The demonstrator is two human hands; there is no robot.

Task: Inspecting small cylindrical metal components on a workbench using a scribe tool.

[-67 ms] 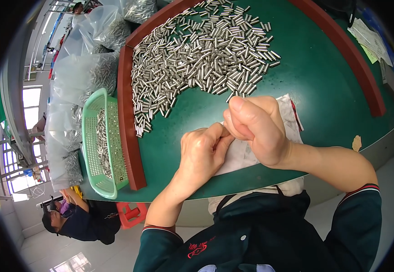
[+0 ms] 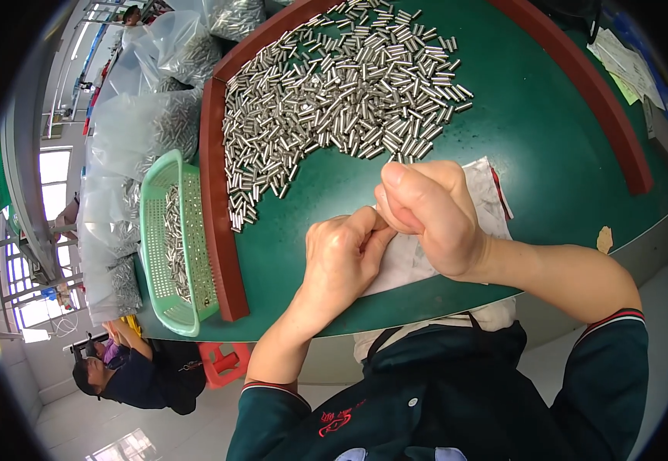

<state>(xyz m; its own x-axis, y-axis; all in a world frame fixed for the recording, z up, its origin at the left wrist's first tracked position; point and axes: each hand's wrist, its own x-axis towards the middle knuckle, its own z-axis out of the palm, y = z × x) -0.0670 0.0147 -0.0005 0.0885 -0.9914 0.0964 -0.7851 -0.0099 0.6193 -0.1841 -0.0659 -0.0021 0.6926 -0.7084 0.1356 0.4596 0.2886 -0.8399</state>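
Observation:
My left hand is closed, thumb and forefinger pinched together, its fingertips against my right hand. Curled into a fist with the thumb on top, my right hand meets it above a white cloth with a red-trimmed edge. Whatever either hand grips is hidden by the fingers. Beyond them a broad heap of short, shiny metal pins spreads over the green tabletop. Its nearest pins lie just past my right hand.
Dark red rails border the table. Left of them stands a green plastic basket holding metal pins, beside clear bags of metal parts. Papers lie at the far right. Another person sits at lower left near a red stool.
My right hand has shifted very slightly to the left. Both hands stay closed and together.

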